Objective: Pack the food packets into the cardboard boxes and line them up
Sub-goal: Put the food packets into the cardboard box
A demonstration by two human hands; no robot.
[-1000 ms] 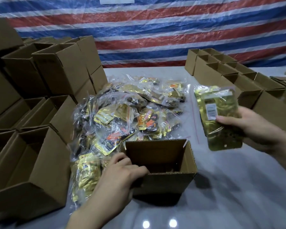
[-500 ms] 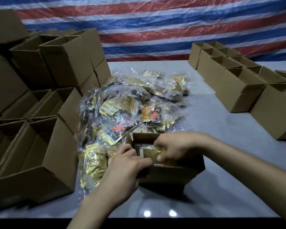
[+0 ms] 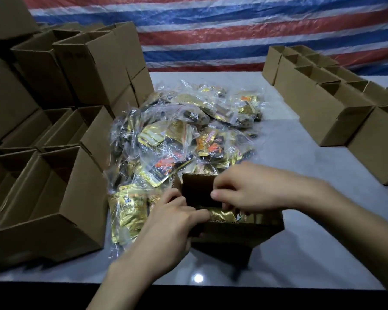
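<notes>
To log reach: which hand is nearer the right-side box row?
Right. The right hand is at the open box, left of the row; the left hand grips that box's left wall, farther off.

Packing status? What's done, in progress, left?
Done: lined-up boxes on the right, contents not visible. In hand: right hand holds a gold packet inside the open box, left hand grips its rim. Left: the big packet pile and the empty boxes stacked on the left.
</notes>
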